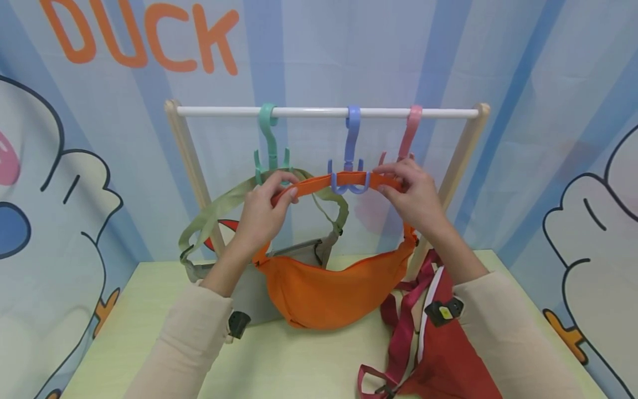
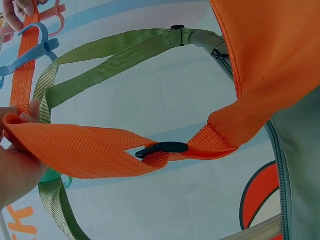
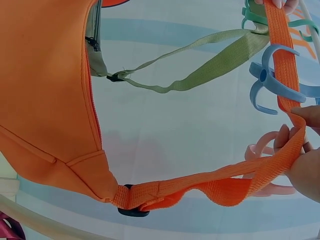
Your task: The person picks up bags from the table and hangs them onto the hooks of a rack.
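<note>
- At five o'clock, nearest, a red bag (image 1: 448, 354) is lying on the table (image 1: 279, 360), hiding its contents.
- At six, the orange bag (image 1: 339, 293) is hanging by its strap (image 1: 316, 184), concealing whatever is inside.
- At nine and three, the left hand (image 1: 261, 213) and right hand (image 1: 416, 194) are pinching that strap, seemingly keeping it level across the blue hook (image 1: 351, 136) at one.
- Behind, at seven, a grey-green bag (image 1: 254, 302) is hanging from the green hook (image 1: 270, 138), its contents not showing.
- At twelve, the white rail (image 1: 309, 112) is carrying both hooks.

Red bag (image 1: 446, 357) on pale table (image 1: 294, 368); striped backdrop (image 1: 319, 55) behind.
</note>
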The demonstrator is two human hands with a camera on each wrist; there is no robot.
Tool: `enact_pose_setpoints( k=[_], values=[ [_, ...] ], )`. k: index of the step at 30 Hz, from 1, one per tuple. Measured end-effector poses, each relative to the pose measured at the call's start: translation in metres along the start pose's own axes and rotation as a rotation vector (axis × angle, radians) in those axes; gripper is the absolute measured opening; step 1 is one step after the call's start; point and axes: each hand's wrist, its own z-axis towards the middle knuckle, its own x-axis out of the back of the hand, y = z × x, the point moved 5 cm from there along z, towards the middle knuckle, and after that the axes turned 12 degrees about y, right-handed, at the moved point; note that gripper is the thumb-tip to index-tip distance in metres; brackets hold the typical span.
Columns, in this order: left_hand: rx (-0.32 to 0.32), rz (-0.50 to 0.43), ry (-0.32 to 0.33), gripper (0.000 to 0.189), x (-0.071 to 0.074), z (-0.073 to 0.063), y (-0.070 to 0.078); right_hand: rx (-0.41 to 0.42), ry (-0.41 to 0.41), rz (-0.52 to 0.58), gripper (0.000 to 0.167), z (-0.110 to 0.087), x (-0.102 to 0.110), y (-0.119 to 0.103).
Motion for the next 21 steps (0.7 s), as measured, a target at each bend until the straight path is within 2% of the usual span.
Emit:
enact_pose_setpoints(
  k=[10,21],
  values=[
    [0.021,-0.021,-0.007,0.013,0.0001,-0.0050,-0.0030,0.014,-0.003,0.004,0.027,-0.0025,-0.0019,0.0010],
    [-0.006,-0.027,0.003,0.014,-0.0020,-0.0072,-0.0057,0.019,-0.014,0.022,0.026,-0.0039,-0.0043,0.0027]
  ],
)
